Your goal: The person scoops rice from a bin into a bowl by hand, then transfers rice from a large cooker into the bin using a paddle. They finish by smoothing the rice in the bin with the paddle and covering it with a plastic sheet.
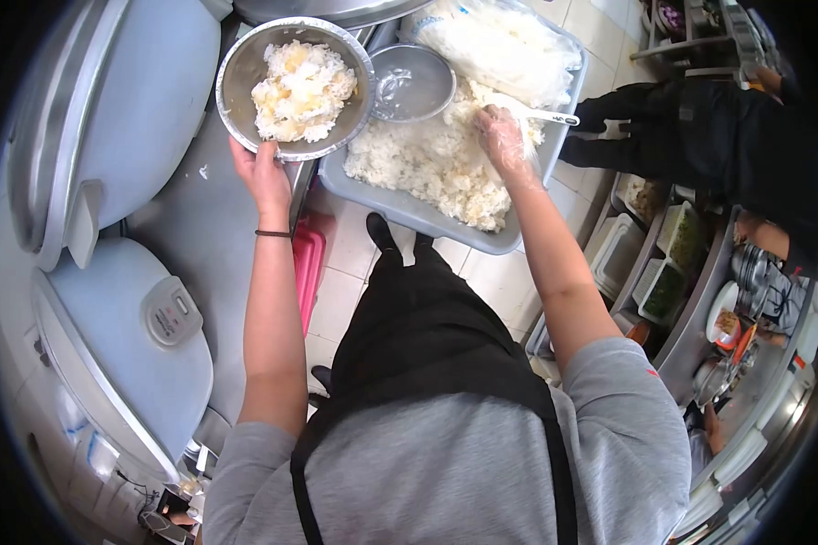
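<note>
Your left grip (264, 177) clasps the steel rice bowl (238, 89) by its near rim, left of the gray tub (500, 243), while your gloved right grip (503, 141), spread or closed I cannot tell, sits nearer the loose rice (418, 168), beside the rightward-pointing white paddle (554, 117).

Single head-worn fisheye view, facing forward and steeply down; grey T-shirt (463, 472) close below, rice tub (495, 242) farther, near top.

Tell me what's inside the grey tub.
The grey tub holds white rice, a bowl, a clear bag of something white and a white-handled utensil. Covered: the tub's bottom and whatever lies beneath bag and bowl.
</note>
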